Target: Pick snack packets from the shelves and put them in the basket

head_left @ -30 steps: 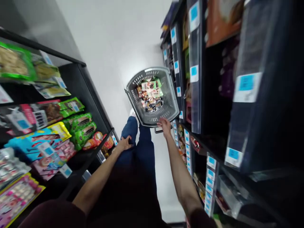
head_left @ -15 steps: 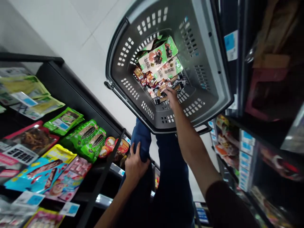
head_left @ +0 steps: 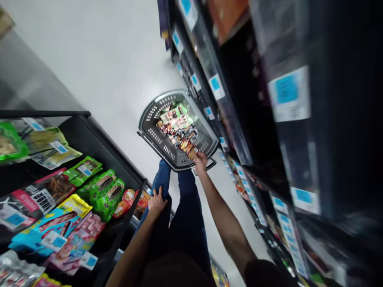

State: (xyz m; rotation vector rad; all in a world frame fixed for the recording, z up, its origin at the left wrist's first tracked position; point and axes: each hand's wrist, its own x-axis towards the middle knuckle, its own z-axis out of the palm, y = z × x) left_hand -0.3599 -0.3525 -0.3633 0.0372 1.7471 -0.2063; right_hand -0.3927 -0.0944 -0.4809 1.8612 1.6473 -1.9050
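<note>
A grey shopping basket [head_left: 155, 137] stands on the white floor in front of my feet, filled with several snack packets. My right hand [head_left: 200, 160] is at the basket's near rim, fingers closed on a red and orange snack packet [head_left: 189, 147] held just above the other packets. My left hand [head_left: 156, 202] rests flat on my left thigh, on the blue jeans [head_left: 182, 207], with its fingers spread.
A black shelf unit [head_left: 98, 159] on my left carries green, blue and pink snack bags. Dark shelving [head_left: 227, 119] with blue price tags runs along the right. The narrow white floor aisle [head_left: 119, 63] runs ahead past the basket.
My right hand has drawn back from deep inside the basket to its near rim, holding a packet. The view has pulled up and away, so the basket looks smaller.
</note>
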